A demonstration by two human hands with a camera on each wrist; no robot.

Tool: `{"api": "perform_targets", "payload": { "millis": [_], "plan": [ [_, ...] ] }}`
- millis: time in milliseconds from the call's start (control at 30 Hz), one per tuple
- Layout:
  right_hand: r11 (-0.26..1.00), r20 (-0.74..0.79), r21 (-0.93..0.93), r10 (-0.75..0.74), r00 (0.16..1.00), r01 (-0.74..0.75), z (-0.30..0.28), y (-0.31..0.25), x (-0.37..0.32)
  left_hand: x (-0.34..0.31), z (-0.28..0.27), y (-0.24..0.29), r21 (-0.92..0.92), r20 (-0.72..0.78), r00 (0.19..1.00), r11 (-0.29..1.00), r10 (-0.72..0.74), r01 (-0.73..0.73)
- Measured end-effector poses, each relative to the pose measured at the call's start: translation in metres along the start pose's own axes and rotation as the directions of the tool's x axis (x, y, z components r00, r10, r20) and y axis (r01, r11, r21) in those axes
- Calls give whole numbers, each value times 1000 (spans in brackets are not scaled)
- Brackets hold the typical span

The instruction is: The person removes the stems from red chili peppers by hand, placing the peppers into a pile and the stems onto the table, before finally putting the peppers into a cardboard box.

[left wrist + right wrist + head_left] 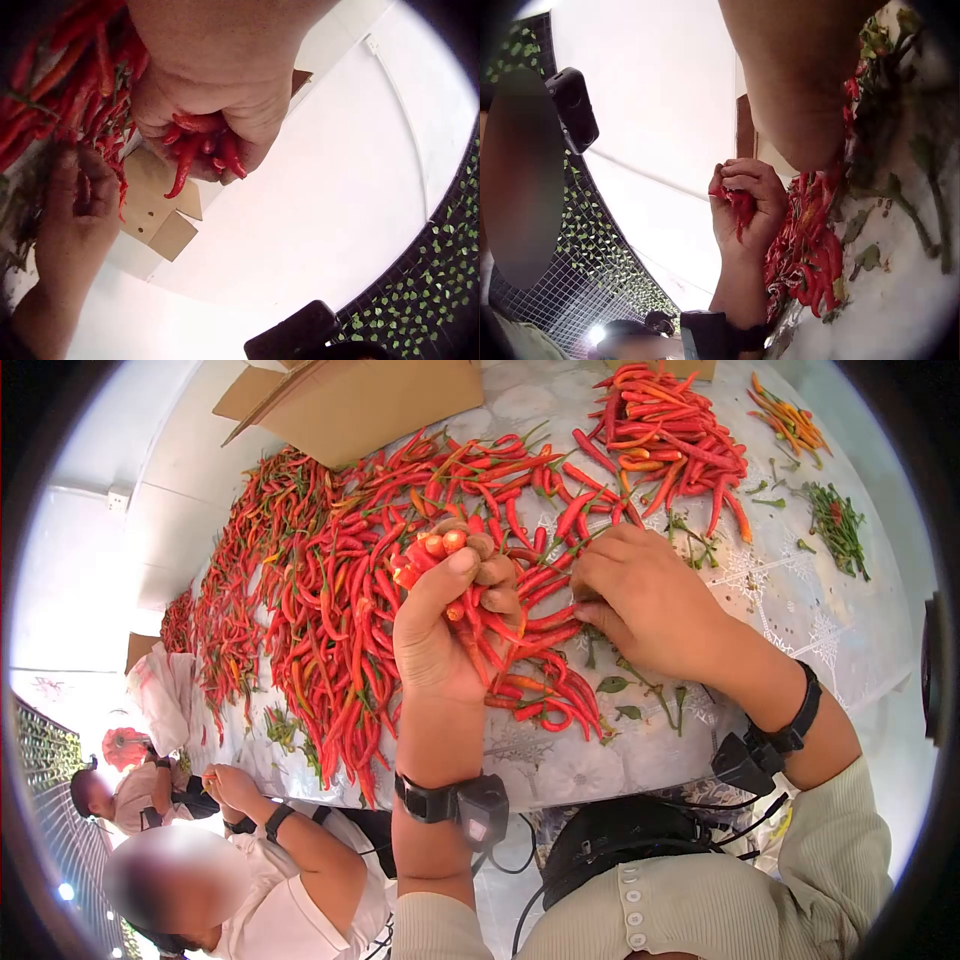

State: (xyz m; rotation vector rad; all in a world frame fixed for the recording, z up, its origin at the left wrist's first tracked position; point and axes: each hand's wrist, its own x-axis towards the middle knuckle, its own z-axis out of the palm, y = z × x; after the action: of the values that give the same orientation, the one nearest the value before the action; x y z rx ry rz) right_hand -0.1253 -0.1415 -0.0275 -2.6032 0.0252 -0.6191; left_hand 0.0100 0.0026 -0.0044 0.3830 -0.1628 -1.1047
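The left hand [450,620] is curled round a bunch of red chilies [196,146], their stemless ends showing above the fingers in the head view and their tips hanging below the palm in the left wrist view. Just right of it, the right hand [650,595] is over the near edge of the big chili pile [340,600], fingers bent towards the thumb. Chilies lie at its fingertips; whether it pinches one is hidden. In the right wrist view the left hand [750,202] is raised with its chilies.
Cardboard boxes [390,405] stand at the far side. A second heap of red chilies [680,440], orange chilies [785,420] and a pile of green stems [838,528] lie at the right. Loose stems are scattered near the right hand. Two other people sit at the left.
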Motion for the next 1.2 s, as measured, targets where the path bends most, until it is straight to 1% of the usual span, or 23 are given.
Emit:
{"api": "perform_targets", "payload": {
  "millis": [33, 67, 133, 167, 233, 333, 367, 433, 467, 533, 567, 600, 633, 700, 733, 833, 933, 1033, 1133, 1200],
  "plan": [
    [1000, -28, -2, -5, 1000, 5, 1, -1, 1, 0, 1, 0, 11, -19, 1000, 1000, 17, -17],
    [997, -83, 74, 23, 996, -17, 0, -2, 2, 0, 2, 0, 22, -39, 999, 999, 36, -35],
    [972, -183, 228, 92, 979, -49, -5, -5, 4, -1, 3, 2, -31, -54, 998, 999, 42, -44],
    [956, -239, 288, 117, 964, -44, -8, -6, 4, -1, 3, 3, -57, -62, 997, 997, 45, -49],
    [915, -345, 403, 173, 923, -21, -11, -6, 5, -1, 2, 5, -85, -32, 999, 995, 40, -42],
    [713, -397, 701, 353, 847, 32, -9, -6, 7, -2, 2, 6, -111, -11, 1000, 994, 0, -1],
    [685, -401, 728, 379, 834, 39, -9, -7, 7, -2, 3, 5, -117, -6, 1000, 993, -20, 19],
    [626, -404, 778, 430, 807, 56, -11, -9, 6, -3, 3, 5, -24, -32, 999, 999, -35, 34],
    [685, -471, 722, 382, 795, 99, -9, -9, 6, -3, 4, 5, 22, -45, 998, 999, -40, 42],
    [786, -593, 591, 273, 758, 180, -5, -9, 7, -4, 11, 0, 248, -145, 989, 969, 25, 12],
    [857, -577, 485, 163, 800, 175, -8, -9, 5, -4, 13, -3, 358, -189, 980, 934, 66, 6],
    [912, -543, 370, 57, 838, 178, -14, -10, 3, -2, 10, -5, 320, -215, 973, 947, 87, -14],
    [950, -493, 249, -44, 869, 190, -17, -10, 1, 0, 9, -7, 359, -199, 976, 933, 85, -8],
    [951, -447, 220, -100, 889, 217, -12, -14, 3, 3, 10, -10, 435, -168, 983, 900, 79, 1],
    [951, -424, 206, -126, 897, 231, -10, -15, 4, 3, 21, -21, 397, -243, 958, 917, 150, -42],
    [945, -367, 236, -128, 921, 225, -10, -19, 5, 2, 21, -21, 433, -219, 970, 901, 103, 2],
    [931, -325, 313, -81, 942, 188, -7, -20, 3, 2, 9, -19, 461, -126, 986, 886, 110, -40],
    [925, -258, 335, -93, 962, 179, -6, -16, 2, 2, 10, -19, 430, -143, 985, 903, 94, -23],
    [915, -176, 360, -127, 976, 184, -4, -15, 2, 2, 13, -20, 452, -115, 985, 890, 125, -60],
    [885, -114, 466, 58, 992, 2, -12, -23, -1, 2, 11, -20, 472, -142, 980, 880, 136, -54]
  ]
}}
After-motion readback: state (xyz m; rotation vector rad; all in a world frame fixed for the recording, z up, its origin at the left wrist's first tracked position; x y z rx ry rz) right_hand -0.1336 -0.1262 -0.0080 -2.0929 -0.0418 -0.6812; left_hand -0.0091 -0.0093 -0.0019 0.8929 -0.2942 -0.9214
